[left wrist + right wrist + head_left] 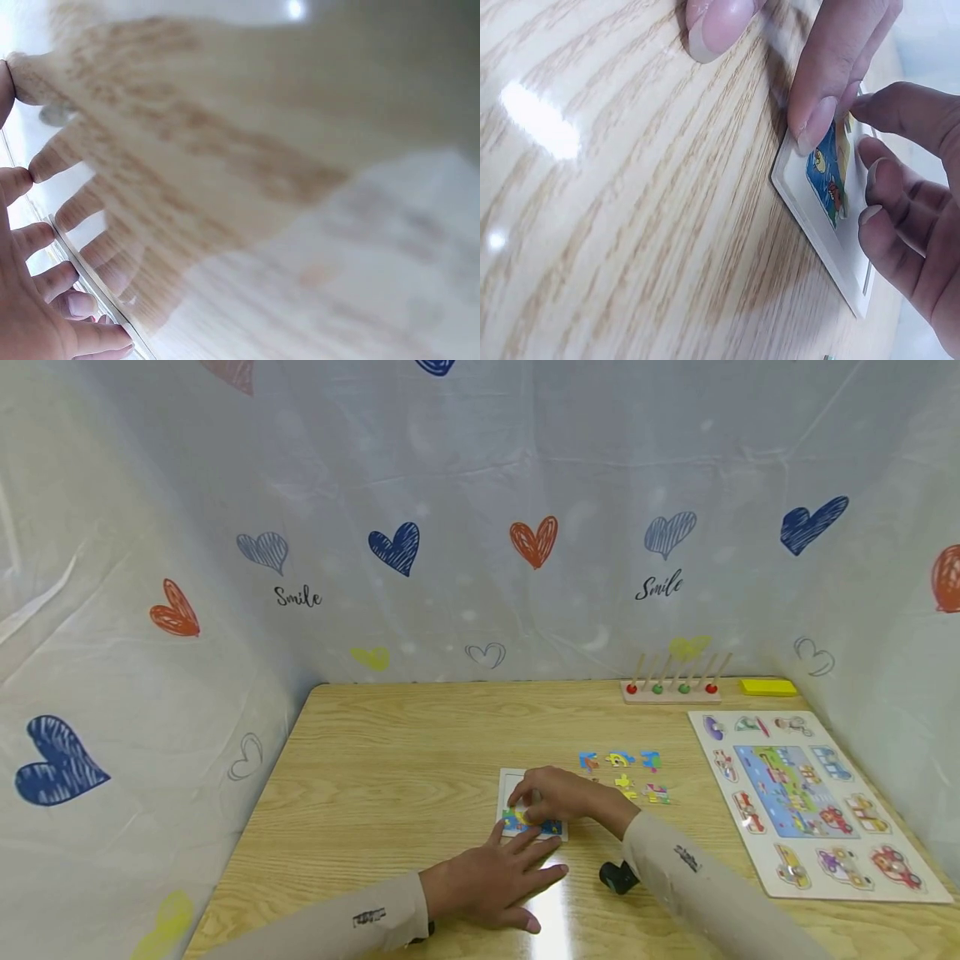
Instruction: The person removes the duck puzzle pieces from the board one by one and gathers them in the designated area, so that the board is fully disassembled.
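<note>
A small white-framed jigsaw tray [512,781] lies on the table, blue and multicoloured pieces [823,169] filling its near side. My right hand [558,793] is bent over the tray from the right. Its thumb and forefinger pinch a yellowish puzzle piece [522,815] that is partly covered by the fingers. With fingers spread and straight, my left hand [495,881] has its fingertips at the tray's near edge; the left wrist view shows those fingers [56,279] along the rim. Several loose puzzle pieces [620,760] lie just right of the tray.
At the right lies a large knobbed picture board [750,860]. Behind it stand a wooden peg rack [671,695] with red and green beads and a flat yellow block [768,687]. Heart-printed curtains [450,610] surround the table [375,760]. A black object [618,877] sits at my right wrist.
</note>
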{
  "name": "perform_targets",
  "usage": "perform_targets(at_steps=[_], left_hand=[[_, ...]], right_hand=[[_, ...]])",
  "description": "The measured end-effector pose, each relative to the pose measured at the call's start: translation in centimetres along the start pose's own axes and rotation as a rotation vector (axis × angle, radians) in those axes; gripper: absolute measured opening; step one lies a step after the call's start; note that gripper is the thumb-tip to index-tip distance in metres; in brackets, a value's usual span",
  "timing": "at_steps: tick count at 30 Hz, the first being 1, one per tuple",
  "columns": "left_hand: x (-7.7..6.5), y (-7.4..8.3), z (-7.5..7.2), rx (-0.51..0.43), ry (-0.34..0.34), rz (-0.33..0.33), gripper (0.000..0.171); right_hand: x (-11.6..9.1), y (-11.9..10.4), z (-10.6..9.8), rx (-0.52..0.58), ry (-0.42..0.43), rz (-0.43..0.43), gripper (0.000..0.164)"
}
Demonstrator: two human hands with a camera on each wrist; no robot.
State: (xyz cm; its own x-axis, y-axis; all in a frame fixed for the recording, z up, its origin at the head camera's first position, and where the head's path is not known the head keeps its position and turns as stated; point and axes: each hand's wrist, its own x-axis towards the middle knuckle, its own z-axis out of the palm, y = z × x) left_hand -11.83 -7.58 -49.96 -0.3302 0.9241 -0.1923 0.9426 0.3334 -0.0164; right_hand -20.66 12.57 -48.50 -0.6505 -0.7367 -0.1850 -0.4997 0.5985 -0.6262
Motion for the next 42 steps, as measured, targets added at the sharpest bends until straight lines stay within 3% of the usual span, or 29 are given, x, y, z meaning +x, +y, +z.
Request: perform_targets(at_steps=[20, 29, 36, 42], left_hand=[[0.1, 0.0, 0.1, -0.005, -0.009, -0.007, 0.074], [0.2, 0.0, 0.1, 0.005, 0.004, -0.006, 0.073], [0.1, 0.0, 0.0, 0.011, 0.013, -0.004, 0.073], [0.1, 0.1, 0.0, 0.026, 0.020, -0.005, 0.073]], right_hand=[[1.2, -0.3, 0.3, -0.046, -0.027, 0.058, 0.025], [1.3, -0.5, 0.0, -0.020, -0.043, 0.066, 0.027], [1.3, -0.7, 0.2, 0.055, -0.056, 0.033, 0.016], [1.3, -1.0, 0.1, 0.021, -0.032, 0.047, 0.022]])
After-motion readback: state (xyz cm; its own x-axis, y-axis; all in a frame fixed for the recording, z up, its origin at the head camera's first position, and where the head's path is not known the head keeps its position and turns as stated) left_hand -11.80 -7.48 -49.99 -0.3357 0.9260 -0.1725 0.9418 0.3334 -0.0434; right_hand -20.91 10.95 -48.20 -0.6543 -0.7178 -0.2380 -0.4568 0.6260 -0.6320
